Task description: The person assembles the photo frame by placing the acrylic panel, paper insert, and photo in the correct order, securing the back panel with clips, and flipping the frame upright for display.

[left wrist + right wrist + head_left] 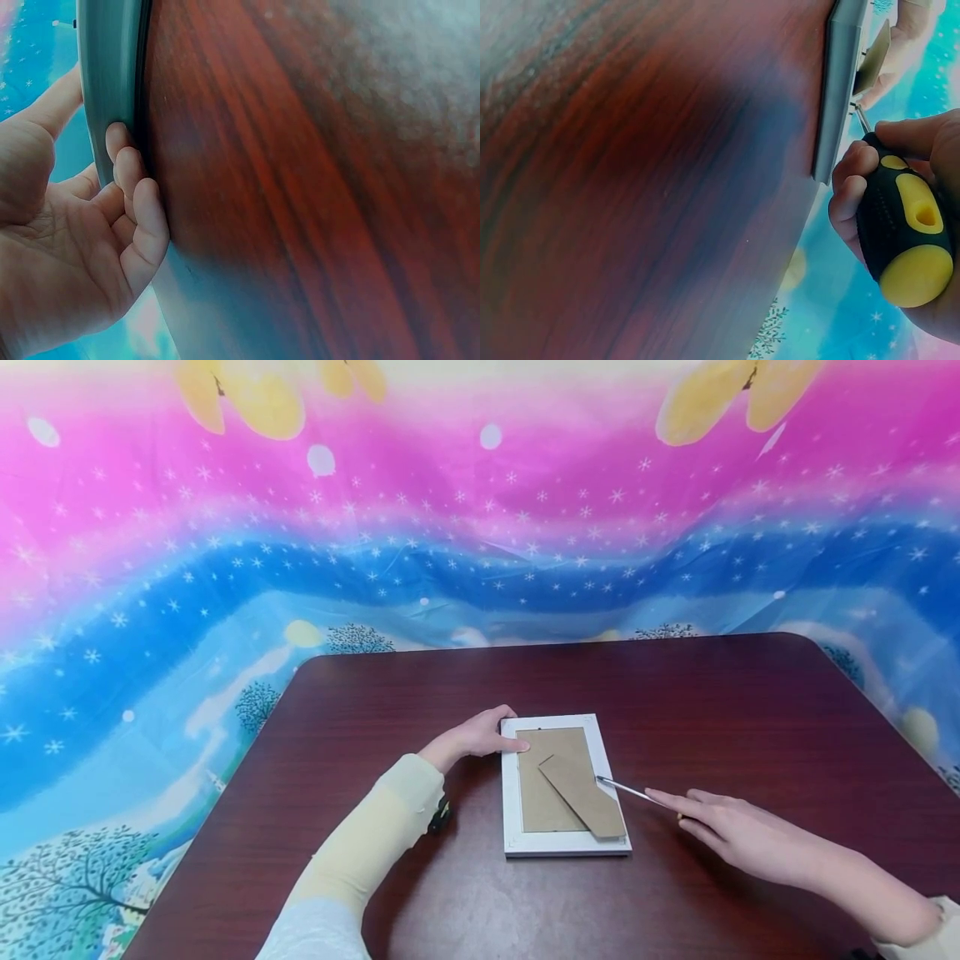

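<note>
A white picture frame (pixel 512 802) lies face down on the table, its brown backing board (pixel 555 793) showing. The board's stand leg (pixel 585 797) slants over it toward the lower right corner. My left hand (pixel 483 732) grips the frame's upper left side, thumb on top; in the left wrist view its fingers (pixel 146 217) curl against the frame's edge. In my right hand (pixel 738 835) is a screwdriver (pixel 900 210) with a black and yellow handle. Its metal tip touches the frame's right inner edge, by a small metal tab at the backing board.
The dark reddish wooden table (pixel 390 710) has rounded far corners. Behind and beside it hangs a colourful cloth (pixel 465 510) with snowflakes, trees and yellow shapes. A dark object (pixel 439 815) sits at the left wrist.
</note>
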Tool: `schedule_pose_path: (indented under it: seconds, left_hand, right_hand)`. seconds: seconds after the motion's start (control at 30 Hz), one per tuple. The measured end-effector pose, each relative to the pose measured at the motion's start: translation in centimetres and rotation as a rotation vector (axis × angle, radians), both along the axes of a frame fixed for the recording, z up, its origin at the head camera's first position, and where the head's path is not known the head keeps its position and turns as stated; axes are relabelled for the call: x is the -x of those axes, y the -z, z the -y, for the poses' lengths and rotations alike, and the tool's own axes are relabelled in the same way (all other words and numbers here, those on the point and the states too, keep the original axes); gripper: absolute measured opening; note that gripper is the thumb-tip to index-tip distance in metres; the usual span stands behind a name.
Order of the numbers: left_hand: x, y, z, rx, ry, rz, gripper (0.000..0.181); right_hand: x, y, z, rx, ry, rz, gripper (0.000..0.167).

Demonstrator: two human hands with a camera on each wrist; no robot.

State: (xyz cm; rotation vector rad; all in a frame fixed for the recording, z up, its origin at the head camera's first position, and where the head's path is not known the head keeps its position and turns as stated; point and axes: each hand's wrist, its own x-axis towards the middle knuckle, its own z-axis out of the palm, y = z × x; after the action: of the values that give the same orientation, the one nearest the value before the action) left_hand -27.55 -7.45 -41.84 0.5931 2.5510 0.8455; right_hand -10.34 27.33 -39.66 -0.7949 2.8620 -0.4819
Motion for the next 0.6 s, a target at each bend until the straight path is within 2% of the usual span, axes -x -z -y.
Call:
schedule_pose_path:
  seconds: [0.37,0.6]
  left_hand:
    - [-0.20,-0.27,0.03,0.001,0.001,-0.008,0.042]
    - [-0.22,-0.25,-0.03,-0.007,0.003,-0.015,0.042]
  right_hand:
    - [0.19,0.19,0.17,0.013,0.016,0.077,0.049]
    - [0.08,-0.04,0.12,0.022,0.011,0.024,0.047]
